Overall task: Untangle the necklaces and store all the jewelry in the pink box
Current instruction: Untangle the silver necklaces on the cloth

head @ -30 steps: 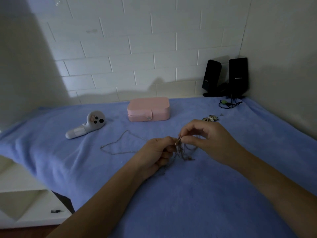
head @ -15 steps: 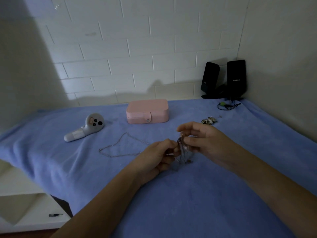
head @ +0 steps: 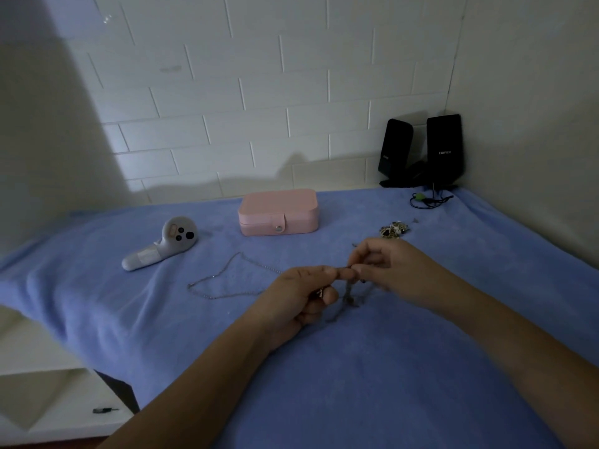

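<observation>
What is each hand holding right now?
Left hand: pinching the tangled necklaces.
Right hand: pinching the same tangled necklaces.

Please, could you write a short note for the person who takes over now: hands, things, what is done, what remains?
Left hand and right hand: both pinch the tangled necklaces over the blue cloth.
One silver chain lies spread on the cloth, left of the hands. Small jewelry pile lies beyond the right hand. Pink box is shut, at the back.
Done: one chain perhaps freed.
Left: finish untangling, open box, store everything.
</observation>
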